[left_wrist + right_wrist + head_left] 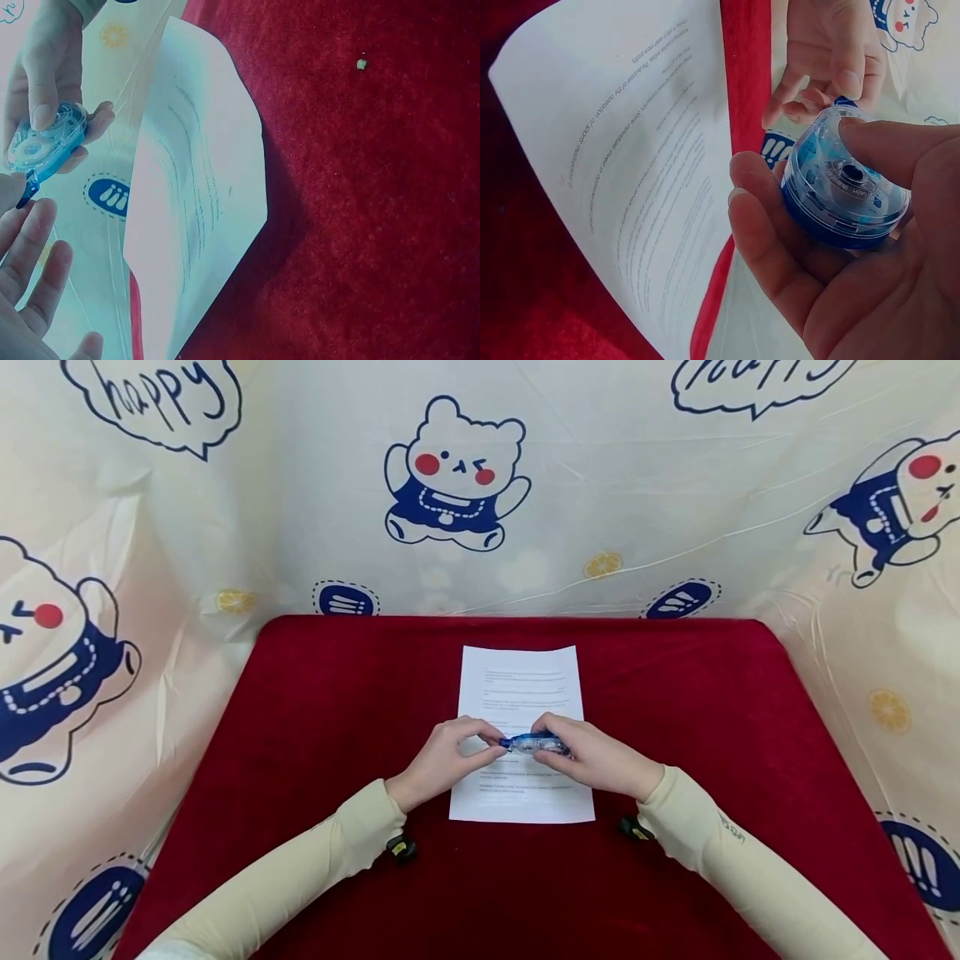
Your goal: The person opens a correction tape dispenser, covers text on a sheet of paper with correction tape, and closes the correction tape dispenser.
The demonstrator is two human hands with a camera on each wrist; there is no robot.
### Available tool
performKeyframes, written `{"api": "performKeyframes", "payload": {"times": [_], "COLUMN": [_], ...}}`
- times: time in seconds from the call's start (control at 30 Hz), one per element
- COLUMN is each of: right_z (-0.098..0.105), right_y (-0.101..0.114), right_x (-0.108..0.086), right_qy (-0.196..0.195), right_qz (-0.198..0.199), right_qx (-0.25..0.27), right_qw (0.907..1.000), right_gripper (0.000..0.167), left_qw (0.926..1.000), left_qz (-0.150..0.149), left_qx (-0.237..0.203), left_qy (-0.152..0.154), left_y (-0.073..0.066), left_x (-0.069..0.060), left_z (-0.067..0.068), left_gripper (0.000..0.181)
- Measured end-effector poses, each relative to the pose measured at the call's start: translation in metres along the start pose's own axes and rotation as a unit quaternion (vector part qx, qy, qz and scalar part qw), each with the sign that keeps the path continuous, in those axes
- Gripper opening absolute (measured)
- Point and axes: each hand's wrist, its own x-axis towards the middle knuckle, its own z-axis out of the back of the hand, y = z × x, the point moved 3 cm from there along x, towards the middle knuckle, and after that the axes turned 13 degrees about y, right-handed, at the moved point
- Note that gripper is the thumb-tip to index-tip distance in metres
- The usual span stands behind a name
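A clear blue correction tape dispenser [534,742] is held level above a printed sheet of paper [521,802]. My right hand [603,758] grips its round body, thumb on one face and fingers beneath, as the right wrist view shows. At the narrow end, my left hand [444,758] pinches the dark blue tip [28,191] between thumb and forefinger. The other left fingers are spread loosely in the left wrist view. Through the dispenser's transparent case [847,184] the inner reel can be seen. Whether the tip is a separate cap, I cannot tell.
The sheet lies on a table covered with dark red cloth [337,693]. A patterned curtain [585,468] with cartoon bears surrounds the table's back and sides. In the left wrist view a small pale speck [361,64] sits on the cloth.
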Motion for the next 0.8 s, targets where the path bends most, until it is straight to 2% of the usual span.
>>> {"api": "performKeyframes", "payload": {"times": [0.17,0.3,0.47,0.57,0.67,0.8], "right_z": [0.003,0.006,0.019,0.031,0.044,0.064], "right_y": [0.0,-0.001,-0.013,-0.026,-0.043,-0.069], "right_x": [0.001,-0.001,-0.01,-0.021,-0.034,-0.052], "right_qy": [0.001,-0.001,-0.017,-0.037,-0.06,-0.077], "right_qz": [-0.003,-0.014,-0.032,-0.047,-0.068,-0.11], "right_qx": [-0.018,-0.031,-0.039,-0.034,-0.027,-0.02], "right_qw": [0.9998,0.9994,0.9986,0.9976,0.9955,0.9908], "right_gripper": [0.023,0.024,0.023,0.02,0.018,0.019], "left_qw": [0.9999,0.9995,0.9989,0.9975,0.991,0.9671], "left_qz": [0.01,0.022,0.042,0.037,0.017,-0.011], "left_qx": [-0.005,-0.008,0.012,0.057,0.131,0.253], "left_qy": [0.011,0.023,0.017,0.017,0.025,0.024], "left_y": [-0.002,-0.003,0.0,0.002,0.002,0.004], "left_x": [0.002,0.001,-0.005,-0.01,-0.015,-0.024], "left_z": [0.0,0.001,0.005,0.007,0.008,0.009], "left_gripper": [0.013,0.021,0.027,0.024,0.022,0.018]}}
